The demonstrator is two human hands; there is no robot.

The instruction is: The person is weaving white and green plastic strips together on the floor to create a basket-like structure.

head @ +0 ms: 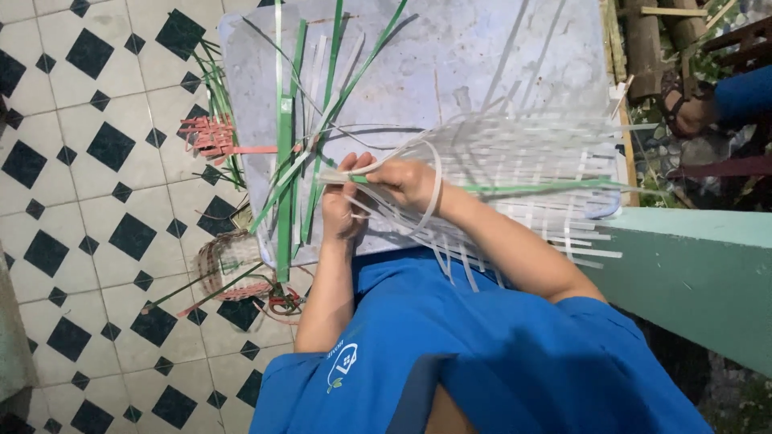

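Centre of frame: left hand (342, 205) and right hand (406, 181) pinching white plastic strips (402, 217) of a half-woven white mat (531, 173), spread centre-right over a pale blue board (450, 64). Green strips (285, 161) centre-left; small woven basket (229, 265) lower left on tiled floor (80, 161).

the floor (88, 233) is laid with off-white tiles set with black diamonds. on it stands a low pale blue-grey table (490, 56). right of the table runs a mint-green ledge (691, 273), and beyond that ledge lie wooden poles (651, 40) over stony ground. the light is even and cool.
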